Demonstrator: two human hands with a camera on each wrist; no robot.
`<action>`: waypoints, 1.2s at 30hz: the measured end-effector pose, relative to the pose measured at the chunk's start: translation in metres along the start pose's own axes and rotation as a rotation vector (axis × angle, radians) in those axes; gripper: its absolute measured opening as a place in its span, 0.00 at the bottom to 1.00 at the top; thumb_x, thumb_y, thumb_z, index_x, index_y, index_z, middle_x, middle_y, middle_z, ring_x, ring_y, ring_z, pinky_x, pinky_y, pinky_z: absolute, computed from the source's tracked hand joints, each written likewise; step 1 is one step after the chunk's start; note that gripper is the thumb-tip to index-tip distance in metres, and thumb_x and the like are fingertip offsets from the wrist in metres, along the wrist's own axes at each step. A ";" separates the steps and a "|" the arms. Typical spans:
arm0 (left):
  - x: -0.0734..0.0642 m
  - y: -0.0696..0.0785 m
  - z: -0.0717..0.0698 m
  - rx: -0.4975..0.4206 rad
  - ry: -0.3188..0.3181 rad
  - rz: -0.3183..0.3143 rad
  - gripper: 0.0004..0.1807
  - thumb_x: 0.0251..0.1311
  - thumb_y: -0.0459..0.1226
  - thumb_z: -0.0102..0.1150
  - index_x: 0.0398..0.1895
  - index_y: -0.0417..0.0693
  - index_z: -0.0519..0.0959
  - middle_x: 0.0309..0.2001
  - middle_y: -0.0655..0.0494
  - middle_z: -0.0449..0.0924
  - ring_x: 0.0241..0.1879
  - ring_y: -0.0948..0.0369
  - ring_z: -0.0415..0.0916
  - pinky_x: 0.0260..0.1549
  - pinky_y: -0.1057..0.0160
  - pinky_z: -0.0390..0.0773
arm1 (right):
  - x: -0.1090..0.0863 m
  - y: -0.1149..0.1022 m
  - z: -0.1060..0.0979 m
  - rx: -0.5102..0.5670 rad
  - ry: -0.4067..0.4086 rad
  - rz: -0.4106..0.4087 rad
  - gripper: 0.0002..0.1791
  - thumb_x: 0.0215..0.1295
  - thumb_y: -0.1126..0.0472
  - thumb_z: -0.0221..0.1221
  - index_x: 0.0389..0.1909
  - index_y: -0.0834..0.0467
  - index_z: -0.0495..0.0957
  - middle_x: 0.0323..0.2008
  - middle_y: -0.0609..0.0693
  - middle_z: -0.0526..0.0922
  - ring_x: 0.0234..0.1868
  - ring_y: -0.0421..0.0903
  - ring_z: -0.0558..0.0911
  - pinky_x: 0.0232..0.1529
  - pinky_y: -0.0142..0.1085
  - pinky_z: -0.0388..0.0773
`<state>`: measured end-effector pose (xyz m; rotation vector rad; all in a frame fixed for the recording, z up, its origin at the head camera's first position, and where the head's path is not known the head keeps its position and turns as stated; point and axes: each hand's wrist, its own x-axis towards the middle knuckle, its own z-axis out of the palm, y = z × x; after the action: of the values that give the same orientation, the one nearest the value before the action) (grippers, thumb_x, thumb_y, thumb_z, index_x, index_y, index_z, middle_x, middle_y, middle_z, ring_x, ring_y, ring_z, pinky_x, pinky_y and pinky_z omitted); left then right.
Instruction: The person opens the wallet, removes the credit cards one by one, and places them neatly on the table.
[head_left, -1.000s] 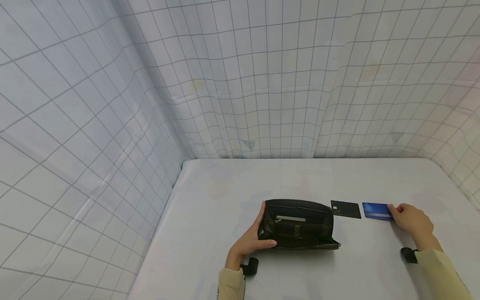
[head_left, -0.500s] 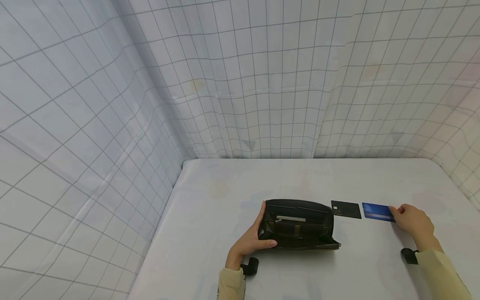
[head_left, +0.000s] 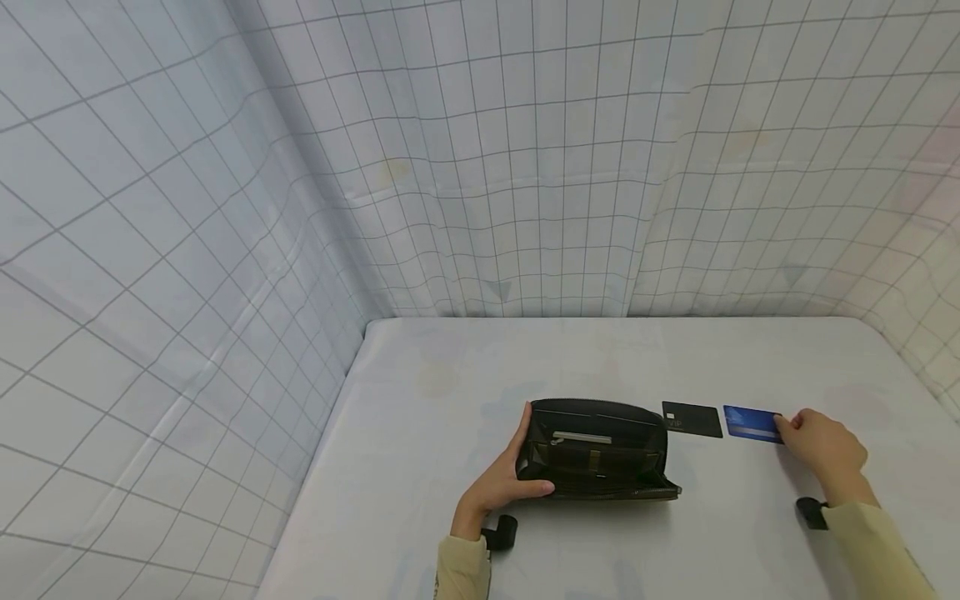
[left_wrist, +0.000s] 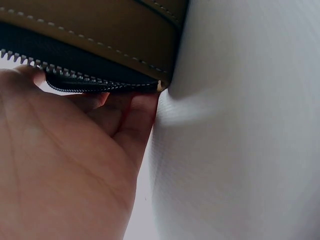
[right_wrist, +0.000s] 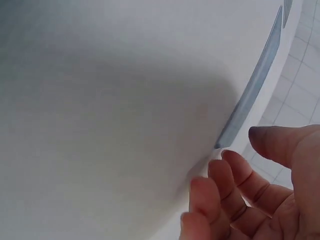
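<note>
A dark zip-around wallet (head_left: 592,483) lies spread open at the middle of the table, a light zip pull showing inside. My left hand (head_left: 504,479) grips its left end, thumb over the near edge and fingers along the far side. In the left wrist view, the fingers (left_wrist: 135,122) bear on the zipped edge below a brown stitched panel. To the right, a blue card (head_left: 750,423) lies flat. My right hand (head_left: 825,446) is at the card's right end; in the right wrist view the index fingertip is right by its corner, with the thumb (right_wrist: 275,142) held apart.
Between the wallet and the blue card lies a black card (head_left: 693,419) marked VIP. A white cloth covers the table (head_left: 450,375). Grid-patterned white curtains (head_left: 525,167) hang behind it and at both sides.
My right hand has shifted slightly left over the blue card's right end. The card has turned a little. My left hand and the wallet stay put.
</note>
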<state>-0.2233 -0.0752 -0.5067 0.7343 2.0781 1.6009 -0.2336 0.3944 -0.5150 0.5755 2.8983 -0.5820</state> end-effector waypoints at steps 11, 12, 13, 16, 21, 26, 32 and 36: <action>-0.001 0.000 0.000 -0.005 -0.004 0.001 0.62 0.49 0.54 0.65 0.71 0.66 0.25 0.73 0.59 0.22 0.72 0.56 0.27 0.65 0.43 0.44 | -0.015 -0.047 -0.002 -0.026 0.084 -0.179 0.20 0.65 0.49 0.49 0.28 0.64 0.71 0.16 0.52 0.71 0.19 0.49 0.68 0.20 0.41 0.63; -0.001 0.000 0.000 0.000 -0.004 0.002 0.62 0.49 0.54 0.65 0.71 0.66 0.25 0.73 0.58 0.22 0.72 0.55 0.28 0.65 0.43 0.45 | -0.018 -0.053 -0.002 -0.025 0.096 -0.209 0.20 0.65 0.49 0.49 0.28 0.63 0.71 0.15 0.50 0.70 0.18 0.48 0.68 0.18 0.40 0.63; -0.001 0.000 0.000 0.006 -0.004 0.004 0.62 0.49 0.54 0.65 0.71 0.65 0.24 0.73 0.58 0.21 0.72 0.55 0.28 0.65 0.42 0.45 | -0.020 -0.060 -0.004 -0.024 0.103 -0.239 0.20 0.66 0.48 0.49 0.28 0.62 0.71 0.15 0.49 0.70 0.17 0.47 0.67 0.17 0.39 0.63; -0.001 0.000 0.000 0.016 -0.003 0.013 0.63 0.49 0.55 0.65 0.71 0.62 0.24 0.73 0.57 0.21 0.72 0.54 0.28 0.65 0.41 0.45 | -0.026 -0.082 -0.007 -0.024 0.119 -0.313 0.21 0.66 0.46 0.49 0.29 0.61 0.73 0.13 0.48 0.70 0.15 0.46 0.66 0.14 0.38 0.62; -0.001 0.002 0.000 0.011 -0.003 0.023 0.62 0.50 0.54 0.65 0.71 0.62 0.25 0.72 0.57 0.20 0.72 0.56 0.26 0.65 0.42 0.44 | -0.034 -0.111 -0.004 -0.025 0.147 -0.405 0.19 0.66 0.45 0.51 0.29 0.58 0.74 0.11 0.47 0.69 0.12 0.46 0.65 0.11 0.36 0.59; -0.001 0.002 -0.001 0.006 -0.004 0.018 0.62 0.50 0.55 0.64 0.71 0.61 0.25 0.73 0.57 0.21 0.71 0.56 0.26 0.66 0.43 0.43 | -0.044 -0.136 0.001 0.003 0.167 -0.512 0.18 0.64 0.47 0.54 0.28 0.57 0.76 0.09 0.45 0.67 0.11 0.43 0.64 0.10 0.33 0.58; 0.000 0.000 0.000 0.008 -0.002 0.021 0.63 0.49 0.56 0.64 0.72 0.60 0.24 0.73 0.57 0.20 0.72 0.55 0.26 0.66 0.43 0.44 | -0.055 -0.159 0.004 0.065 0.158 -0.633 0.15 0.64 0.48 0.55 0.25 0.54 0.76 0.11 0.42 0.67 0.13 0.40 0.65 0.12 0.32 0.57; 0.000 0.000 0.000 0.012 -0.012 0.021 0.61 0.50 0.56 0.64 0.71 0.65 0.23 0.72 0.58 0.20 0.72 0.55 0.26 0.66 0.43 0.44 | -0.058 -0.169 0.005 0.096 0.148 -0.703 0.14 0.64 0.47 0.56 0.23 0.50 0.75 0.12 0.40 0.68 0.14 0.38 0.65 0.14 0.32 0.59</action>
<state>-0.2232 -0.0748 -0.5066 0.7706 2.0792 1.5928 -0.2465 0.2286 -0.4499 -0.4474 3.1856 -0.7775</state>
